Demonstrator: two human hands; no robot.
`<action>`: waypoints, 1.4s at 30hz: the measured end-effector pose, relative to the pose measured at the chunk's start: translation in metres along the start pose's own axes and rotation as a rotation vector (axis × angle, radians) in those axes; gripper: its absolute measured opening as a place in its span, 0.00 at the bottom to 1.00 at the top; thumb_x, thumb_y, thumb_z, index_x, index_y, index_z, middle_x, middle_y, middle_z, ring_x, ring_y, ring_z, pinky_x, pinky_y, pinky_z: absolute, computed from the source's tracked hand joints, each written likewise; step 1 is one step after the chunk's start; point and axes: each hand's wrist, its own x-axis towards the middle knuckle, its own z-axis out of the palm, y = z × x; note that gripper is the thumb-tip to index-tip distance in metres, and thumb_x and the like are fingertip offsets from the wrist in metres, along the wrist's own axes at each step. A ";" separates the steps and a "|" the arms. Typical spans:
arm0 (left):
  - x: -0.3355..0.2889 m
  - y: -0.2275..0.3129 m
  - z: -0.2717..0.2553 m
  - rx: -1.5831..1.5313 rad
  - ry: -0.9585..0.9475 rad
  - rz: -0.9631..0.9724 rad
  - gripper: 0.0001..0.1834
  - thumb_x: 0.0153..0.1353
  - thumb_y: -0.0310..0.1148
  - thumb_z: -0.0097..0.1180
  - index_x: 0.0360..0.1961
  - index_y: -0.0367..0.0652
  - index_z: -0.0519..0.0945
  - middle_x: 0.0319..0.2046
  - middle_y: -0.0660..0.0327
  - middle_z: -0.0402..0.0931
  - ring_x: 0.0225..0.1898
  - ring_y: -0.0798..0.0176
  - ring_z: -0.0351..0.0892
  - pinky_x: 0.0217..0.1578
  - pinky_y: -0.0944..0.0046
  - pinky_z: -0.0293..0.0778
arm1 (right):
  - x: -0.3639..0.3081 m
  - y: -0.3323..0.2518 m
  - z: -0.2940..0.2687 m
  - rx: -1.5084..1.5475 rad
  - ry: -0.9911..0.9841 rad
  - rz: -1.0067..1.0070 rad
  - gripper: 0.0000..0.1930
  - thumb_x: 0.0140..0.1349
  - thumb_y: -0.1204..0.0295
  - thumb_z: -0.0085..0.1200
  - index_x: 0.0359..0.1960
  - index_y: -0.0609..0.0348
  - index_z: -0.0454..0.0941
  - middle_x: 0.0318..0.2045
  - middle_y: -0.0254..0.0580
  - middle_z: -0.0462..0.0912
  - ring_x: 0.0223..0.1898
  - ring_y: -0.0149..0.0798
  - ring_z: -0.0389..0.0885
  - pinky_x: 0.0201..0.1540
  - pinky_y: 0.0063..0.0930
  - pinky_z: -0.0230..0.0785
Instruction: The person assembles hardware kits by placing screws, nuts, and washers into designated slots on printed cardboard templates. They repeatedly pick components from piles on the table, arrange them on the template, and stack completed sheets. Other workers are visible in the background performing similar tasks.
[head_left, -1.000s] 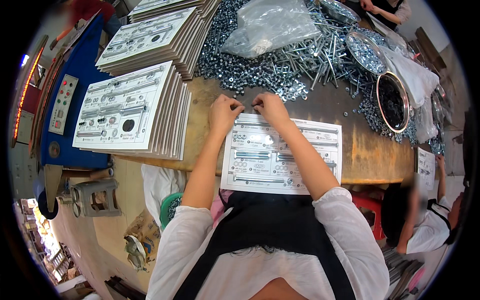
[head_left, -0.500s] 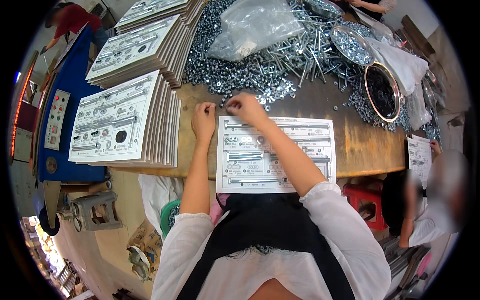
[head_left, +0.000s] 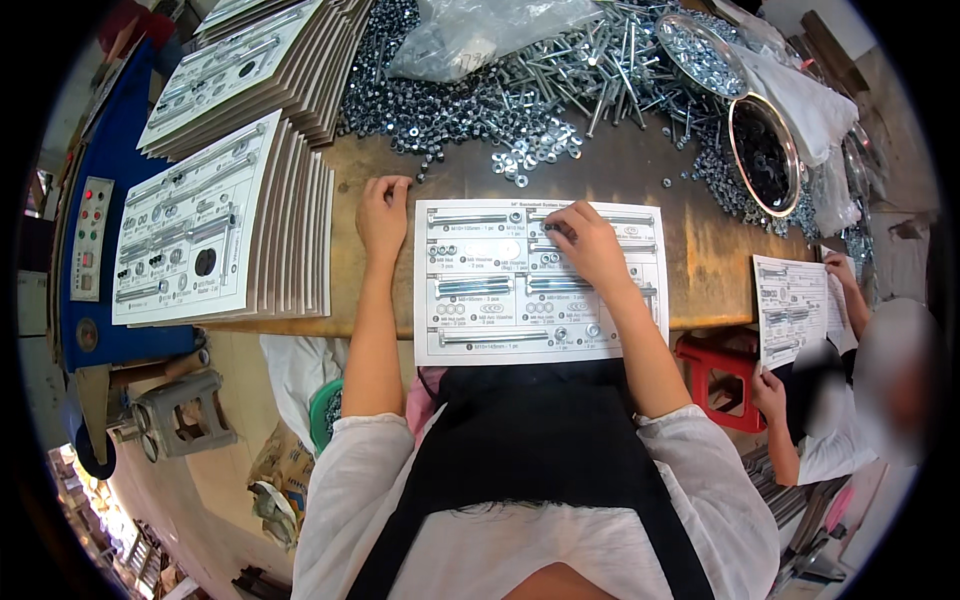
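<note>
A printed hardware card (head_left: 470, 350) lies at the front edge of the table, with bolts, nuts and washers in its outlined cells. Over its upper right part, my right hand (head_left: 590, 245) pinches a small dark nut (head_left: 550, 228) close to the card's surface. Left of the card's upper corner, my left hand (head_left: 386, 215) rests on the tabletop with curled fingers; whatever they may hold is hidden. Just beyond that hand, the pile of loose nuts (head_left: 425, 125) begins. Loose washers (head_left: 522, 160) lie spread past the card's top edge.
Stacks of similar cards (head_left: 195, 225) stand at left. Long bolts (head_left: 610, 75), a plastic bag (head_left: 490, 40), a bowl of black parts (head_left: 765, 155) and a dish of small metal parts (head_left: 700, 55) cover the far side. A co-worker at right holds another card (head_left: 790, 310) beside a red stool (head_left: 715, 385).
My right hand has moved from the edge of the nut pile back over the card, fingers pinched. My left hand stays curled beside the card. The co-worker's card is now more fully in view.
</note>
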 end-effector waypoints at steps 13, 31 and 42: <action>0.016 0.014 0.013 0.102 -0.046 -0.216 0.13 0.58 0.45 0.65 0.36 0.48 0.85 0.30 0.63 0.82 0.33 0.58 0.81 0.34 0.58 0.74 | 0.086 -0.042 0.062 0.057 0.105 -0.167 0.07 0.62 0.75 0.55 0.41 0.56 0.83 0.39 0.46 0.81 0.39 0.53 0.80 0.43 0.40 0.74; 0.026 0.029 0.020 0.271 -0.223 0.347 0.08 0.54 0.34 0.67 0.34 0.44 0.86 0.36 0.61 0.77 0.42 0.55 0.78 0.45 0.56 0.70 | 0.137 -0.013 0.103 0.132 -0.029 -0.100 0.06 0.55 0.72 0.62 0.34 0.58 0.87 0.33 0.52 0.84 0.37 0.53 0.83 0.43 0.42 0.75; 0.023 0.012 0.010 0.028 -0.264 0.003 0.11 0.54 0.27 0.67 0.38 0.36 0.83 0.28 0.56 0.80 0.28 0.59 0.79 0.33 0.62 0.76 | 0.136 -0.031 0.102 0.224 -0.107 -0.072 0.11 0.53 0.70 0.67 0.38 0.59 0.86 0.32 0.47 0.86 0.32 0.41 0.85 0.39 0.32 0.77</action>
